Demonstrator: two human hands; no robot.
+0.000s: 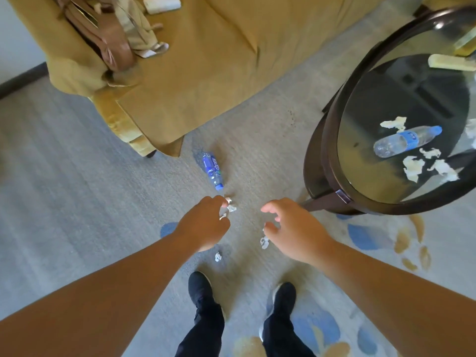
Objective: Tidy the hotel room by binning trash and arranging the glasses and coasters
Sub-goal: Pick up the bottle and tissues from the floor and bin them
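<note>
**Head view.** The left grip [203, 225] is shown curled against paper scraps [231, 207] on the carpet [77, 163]; whether one is pinched cannot be told. The right grip [296, 228] is spread loosely, nothing held, above another scrap [264, 242]. A floor bottle [212, 170] is laid near the sofa [206, 60]. A second bottle [407, 140] and torn paper [413, 167] are laid on the glass bench [332, 124].

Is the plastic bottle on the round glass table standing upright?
No, the bottle lies on its side on the table, with crumpled paper scraps around it.
</note>
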